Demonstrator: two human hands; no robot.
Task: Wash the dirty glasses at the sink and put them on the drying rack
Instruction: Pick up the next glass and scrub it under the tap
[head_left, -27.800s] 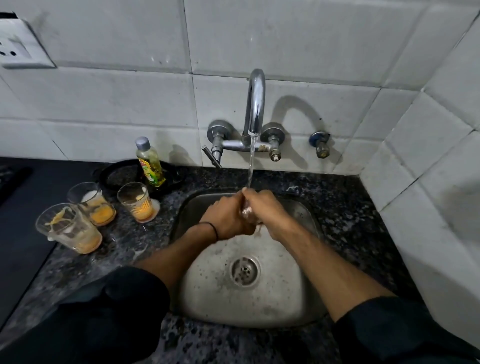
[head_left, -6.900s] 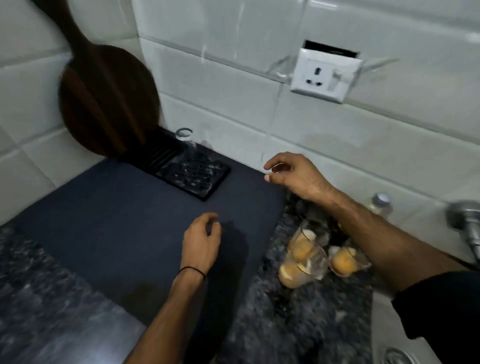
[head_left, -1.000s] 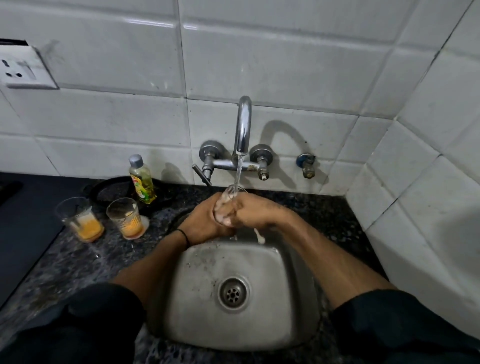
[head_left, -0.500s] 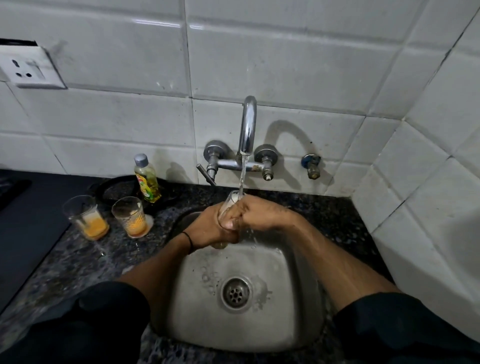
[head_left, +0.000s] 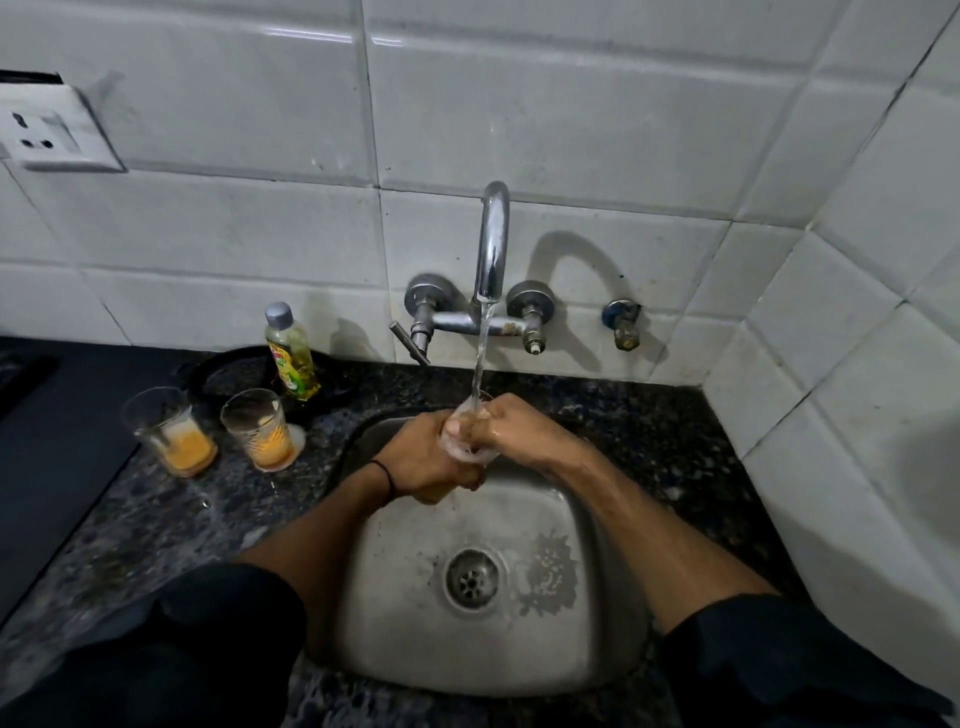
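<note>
Well to the left, on the dark worktop (head_left: 156, 519), the outer dirty glass (head_left: 171, 431) and the inner dirty glass (head_left: 258, 427) stand upright, just beside each other, each with orange dregs at the bottom. They sit near the sink's edge, so a left elbow or sleeve swinging out could tip one and spill the dregs or send it rolling. Behind them the soap bottle (head_left: 291, 353) stands capped; it could be knocked over the same way.

Over the sink (head_left: 405, 639), the left hand (head_left: 421, 457) is wrapped round the lower body of the glass being washed (head_left: 467, 444), which is held tilted under the water stream (head_left: 480, 358) from the tap (head_left: 492, 244). Wet glass is slippery, I judge: a loose grip would drop it onto the steel basin, where it could chip or break.

The right hand (head_left: 524, 431) is curled over the rim, its fingers seemingly working inside. Hard squeezing there could crack the thin wall against the fingers. Raising the rim too high risks knocking it on the spout. The drying rack is out of view.
</note>
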